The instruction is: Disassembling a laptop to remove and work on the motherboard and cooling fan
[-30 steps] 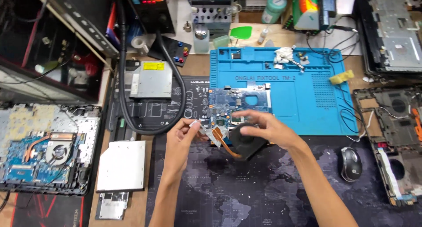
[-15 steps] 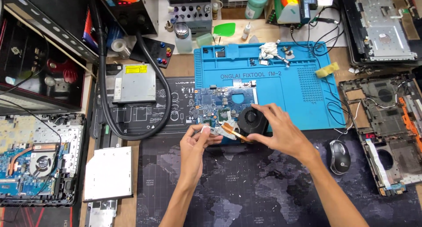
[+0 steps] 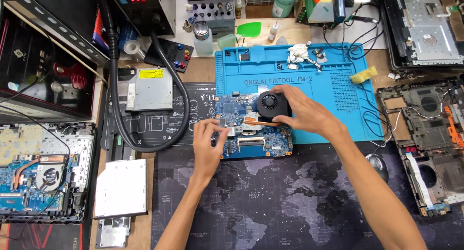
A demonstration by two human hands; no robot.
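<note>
The right hand (image 3: 307, 115) curls its fingers around a round black cooling fan with a copper heat pipe (image 3: 271, 106), holding it on the blue rectangular circuit board (image 3: 251, 126). That board lies on the counter, half over a blue silicone work mat (image 3: 338, 85). The left hand (image 3: 209, 146), fingers loosely bent and gripping nothing, presses the board's left edge, apparently to steady it.

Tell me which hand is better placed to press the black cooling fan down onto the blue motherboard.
Right. The right hand already rests against the black cooling fan, fingers along its edge. The left hand sits at the blue motherboard's near-left corner, apart from the fan, better suited to steadying the board.
</note>
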